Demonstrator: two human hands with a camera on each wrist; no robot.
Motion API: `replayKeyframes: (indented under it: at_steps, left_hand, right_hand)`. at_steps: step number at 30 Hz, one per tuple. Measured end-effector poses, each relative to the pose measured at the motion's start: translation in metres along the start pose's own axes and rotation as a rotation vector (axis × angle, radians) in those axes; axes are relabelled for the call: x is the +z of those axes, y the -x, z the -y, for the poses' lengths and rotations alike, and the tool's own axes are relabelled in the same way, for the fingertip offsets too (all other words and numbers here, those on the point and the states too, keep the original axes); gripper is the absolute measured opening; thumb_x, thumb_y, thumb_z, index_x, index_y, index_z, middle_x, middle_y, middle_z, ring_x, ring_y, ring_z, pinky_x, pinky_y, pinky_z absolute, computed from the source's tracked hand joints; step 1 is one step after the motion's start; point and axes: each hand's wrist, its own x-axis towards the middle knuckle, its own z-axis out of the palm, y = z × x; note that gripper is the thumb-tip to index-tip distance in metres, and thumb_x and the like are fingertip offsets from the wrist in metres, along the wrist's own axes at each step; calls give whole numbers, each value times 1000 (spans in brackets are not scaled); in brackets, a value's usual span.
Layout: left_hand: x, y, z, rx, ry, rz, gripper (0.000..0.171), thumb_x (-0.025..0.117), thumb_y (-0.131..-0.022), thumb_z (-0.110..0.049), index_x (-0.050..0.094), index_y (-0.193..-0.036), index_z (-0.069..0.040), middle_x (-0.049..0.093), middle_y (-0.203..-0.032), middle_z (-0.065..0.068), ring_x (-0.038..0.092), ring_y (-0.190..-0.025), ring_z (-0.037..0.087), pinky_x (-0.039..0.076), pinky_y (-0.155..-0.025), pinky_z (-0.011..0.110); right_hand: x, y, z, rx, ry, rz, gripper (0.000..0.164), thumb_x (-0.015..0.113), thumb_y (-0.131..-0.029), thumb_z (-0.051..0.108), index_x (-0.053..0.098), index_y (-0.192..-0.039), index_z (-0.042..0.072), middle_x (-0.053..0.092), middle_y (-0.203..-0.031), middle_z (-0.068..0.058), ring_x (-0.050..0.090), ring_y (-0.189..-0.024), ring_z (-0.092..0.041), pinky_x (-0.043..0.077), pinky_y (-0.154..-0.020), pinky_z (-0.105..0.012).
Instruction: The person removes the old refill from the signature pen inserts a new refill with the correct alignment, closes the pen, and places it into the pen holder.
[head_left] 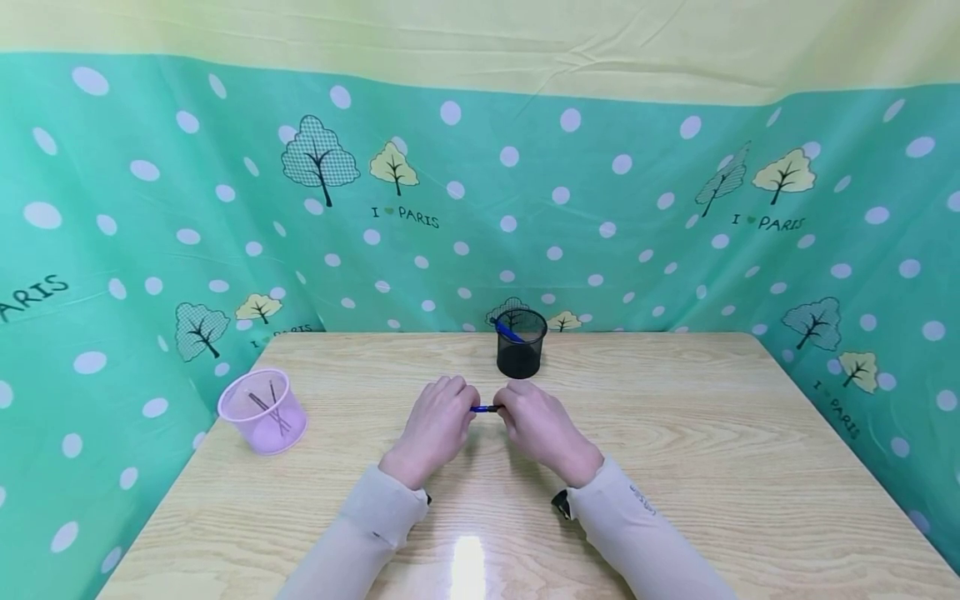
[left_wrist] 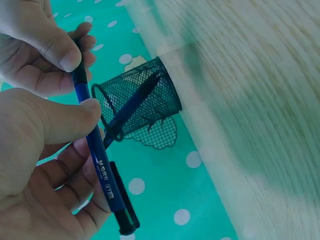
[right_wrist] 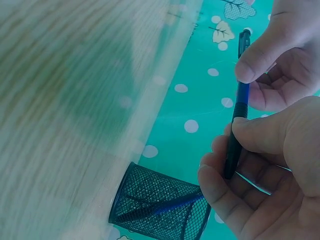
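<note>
Between my two hands is a blue pen [left_wrist: 102, 167] with a black clip and a black grip section. My left hand [head_left: 442, 421] pinches its blue barrel near the clip end, thumb on top. The thumb and fingers of my right hand [head_left: 542, 429] hold the black grip end. In the head view most of the pen is hidden by the hands. Just beyond them stands a black mesh pen cup [head_left: 519, 357], upright, with another blue pen [head_left: 508, 332] leaning inside it.
At the table's left side a pink mesh cup [head_left: 272, 433] holds several thin dark sticks [head_left: 277, 408]. Wood-grain tabletop [head_left: 720, 450] stretches to both sides of the arms. A green dotted curtain [head_left: 637, 217] hangs behind the table and along its sides.
</note>
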Motion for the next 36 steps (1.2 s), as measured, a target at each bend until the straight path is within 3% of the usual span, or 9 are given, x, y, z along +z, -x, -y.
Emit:
replayKeyframes:
  at_steps: [14, 21, 26, 36]
  left_hand:
    - [0, 0, -1, -2, -41, 36, 9, 71, -86, -12, 68, -94, -11, 57, -86, -2, 51, -79, 15, 42, -68, 28]
    - [0, 0, 1, 14, -8, -21, 18, 76, -82, -17, 68, -97, -12, 57, -88, -2, 52, -81, 17, 42, -70, 30]
    - [0, 0, 1, -15, 21, -62, 26, 81, -76, -17, 66, -97, -12, 57, -88, -2, 53, -83, 19, 41, -70, 31]
    - [0, 0, 0, -34, 36, -50, 23, 81, -75, -10, 62, -89, -13, 54, -85, -2, 51, -81, 18, 42, -69, 29]
  right_hand:
    - [0, 0, 0, 6, 2, -5, 7, 66, -87, 5, 68, -90, 11, 56, -81, 5, 53, -76, -9, 50, -65, -24]
    - [0, -1, -1, 2, -6, -10, 7, 66, -87, 5, 68, -90, 10, 58, -83, 5, 55, -78, -9, 50, -67, -24]
    - [1, -1, -1, -11, -8, -13, 7, 66, -87, 4, 68, -90, 10, 57, -83, 5, 55, -78, -10, 51, -67, -25]
    - [1, 0, 1, -14, -14, -15, 7, 67, -87, 4, 68, -90, 10, 56, -81, 5, 54, -76, -8, 50, -65, -23]
